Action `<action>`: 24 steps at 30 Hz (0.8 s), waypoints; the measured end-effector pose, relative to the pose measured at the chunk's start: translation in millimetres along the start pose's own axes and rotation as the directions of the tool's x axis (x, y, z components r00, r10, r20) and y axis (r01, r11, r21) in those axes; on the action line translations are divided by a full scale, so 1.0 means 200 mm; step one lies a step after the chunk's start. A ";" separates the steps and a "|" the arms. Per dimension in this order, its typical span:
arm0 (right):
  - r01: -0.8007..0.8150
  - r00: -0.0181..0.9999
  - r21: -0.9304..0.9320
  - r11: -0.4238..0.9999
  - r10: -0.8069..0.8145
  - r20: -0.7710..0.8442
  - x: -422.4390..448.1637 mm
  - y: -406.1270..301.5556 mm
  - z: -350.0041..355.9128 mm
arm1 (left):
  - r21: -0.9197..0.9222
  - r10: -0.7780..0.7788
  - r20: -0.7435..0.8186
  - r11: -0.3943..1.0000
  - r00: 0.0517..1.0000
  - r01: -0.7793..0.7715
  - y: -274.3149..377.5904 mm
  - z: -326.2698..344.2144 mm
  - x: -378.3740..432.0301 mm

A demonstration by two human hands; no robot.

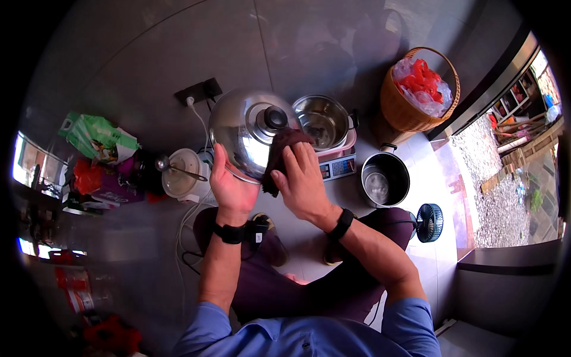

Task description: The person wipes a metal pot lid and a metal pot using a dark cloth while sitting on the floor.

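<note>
My left hand (234, 185) supports a shiny domed metal pot lid (236, 127) by its lower rim, with the thumb up along the edge. A black knob (275, 118) tops the lid. My right hand (304, 182) presses a dark brown cloth (287, 145) against the lid's right side. Behind the lid and cloth, a stainless steel pot (323, 116) sits on a pinkish base above a digital scale (337, 168); the lid covers part of its left side. Another deep pot (385, 178), dark inside, stands on the floor to the right.
A wicker basket (410, 102) of plastic bags stands at the back right. Left are a white lidded appliance (180, 174) with a ladle (183, 169) on top, and a green bag (100, 138). Cables trail from a wall socket (197, 91). A small fan (429, 223) is near my right knee.
</note>
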State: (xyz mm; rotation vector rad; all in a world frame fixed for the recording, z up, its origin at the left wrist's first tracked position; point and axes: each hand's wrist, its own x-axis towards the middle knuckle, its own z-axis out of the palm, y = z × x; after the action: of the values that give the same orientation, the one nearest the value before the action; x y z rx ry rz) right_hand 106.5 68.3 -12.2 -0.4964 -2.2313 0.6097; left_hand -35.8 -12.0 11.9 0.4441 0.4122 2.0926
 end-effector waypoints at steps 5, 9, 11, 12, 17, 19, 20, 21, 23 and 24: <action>-0.130 0.990 0.283 0.950 0.140 -0.016 0.08 0.08 -0.04 | 0.067 -0.018 0.047 0.998 0.999 0.015 0.00 -0.03 -0.04; -0.123 0.986 0.381 0.916 0.156 -0.058 0.12 0.13 -0.10 | 0.370 -0.145 0.158 0.926 0.977 0.078 0.02 -0.15 -0.02; -0.138 0.989 0.339 0.931 0.149 -0.005 0.12 0.18 -0.13 | 0.297 -0.192 0.136 0.944 0.972 0.145 0.06 -0.05 -0.03; -0.124 0.992 0.323 0.938 0.129 0.005 0.12 0.18 -0.14 | 0.210 -0.217 0.094 0.958 0.972 0.193 0.08 0.01 -0.03; -0.229 0.973 0.593 0.771 0.204 0.111 0.10 0.16 -0.05 | 0.236 -0.124 -0.090 0.961 0.988 0.142 0.02 0.03 -0.04; -0.254 0.967 0.589 0.767 0.209 0.145 0.08 0.18 -0.03 | 0.249 -0.132 -0.053 0.958 0.990 0.141 -0.01 0.01 -0.04; -0.258 0.966 0.610 0.749 0.204 0.159 0.08 0.18 -0.03 | 0.273 -0.114 -0.054 0.954 0.992 0.124 -0.03 0.02 -0.04; -0.265 0.964 0.630 0.730 0.200 0.174 0.07 0.18 -0.02 | 0.296 -0.097 -0.057 0.949 0.994 0.109 -0.05 0.01 -0.05; -0.268 0.963 0.599 0.755 0.205 0.173 0.06 0.14 -0.02 | 0.370 -0.077 -0.065 0.924 0.995 0.096 -0.06 0.01 -0.05; -0.270 0.963 0.585 0.764 0.207 0.174 0.05 0.12 -0.02 | 0.396 -0.065 -0.066 0.914 0.996 0.086 -0.06 0.03 -0.06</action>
State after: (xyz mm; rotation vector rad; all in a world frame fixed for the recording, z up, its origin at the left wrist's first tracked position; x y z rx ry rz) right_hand 106.3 94.3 -18.1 -0.4179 -1.9149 1.4546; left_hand -18.3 -15.1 10.4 0.6008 0.8832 1.9458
